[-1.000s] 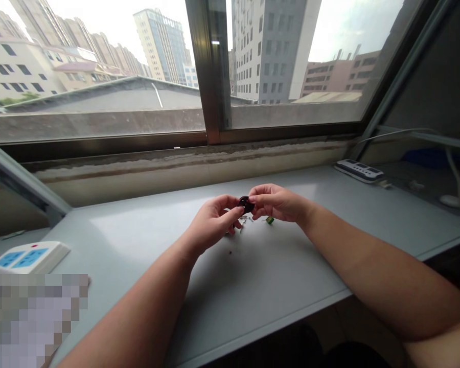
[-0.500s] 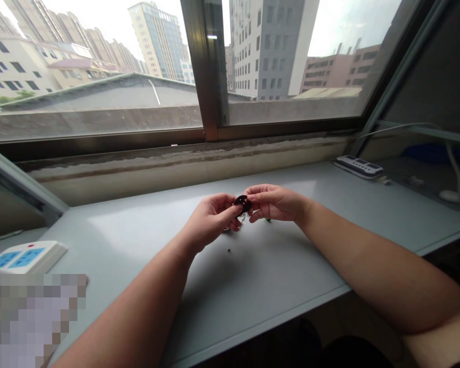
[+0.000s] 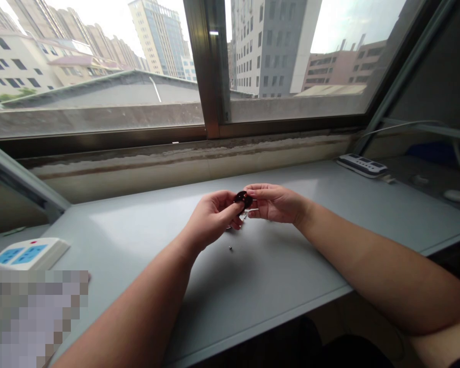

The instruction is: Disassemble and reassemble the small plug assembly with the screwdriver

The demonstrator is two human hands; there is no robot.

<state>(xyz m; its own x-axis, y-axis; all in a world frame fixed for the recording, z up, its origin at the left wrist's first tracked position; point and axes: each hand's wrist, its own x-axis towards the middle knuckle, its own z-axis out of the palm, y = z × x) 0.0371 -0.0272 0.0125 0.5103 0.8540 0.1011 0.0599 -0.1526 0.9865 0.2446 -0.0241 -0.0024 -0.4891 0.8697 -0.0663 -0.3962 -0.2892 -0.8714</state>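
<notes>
A small black round disc with holes (image 3: 240, 197) is held up above the table by both hands. My left hand (image 3: 218, 212) grips its left side, thumb lying across the front and fingers behind. At the disc's upper right edge, the thumb and forefinger of my right hand (image 3: 274, 202) are pinched together. Any smaller piece between those fingertips is too small to make out. Below the hands, a few small shiny metal pieces (image 3: 244, 216) lie on the table, partly covered by my fingers. One tiny metal part, like a screw or nut (image 3: 230, 248), lies nearer to me.
The grey table (image 3: 138, 245) runs up to the wall under the window. A white power strip with blue sockets (image 3: 32, 254) sits at the left edge. Another power strip (image 3: 362, 166) lies at the back right. A pixelated patch covers the lower left corner.
The disc has turned slightly between my fingers, and my right fingertips have shifted a little up its edge. A green piece seen earlier below my right hand no longer shows clearly.
</notes>
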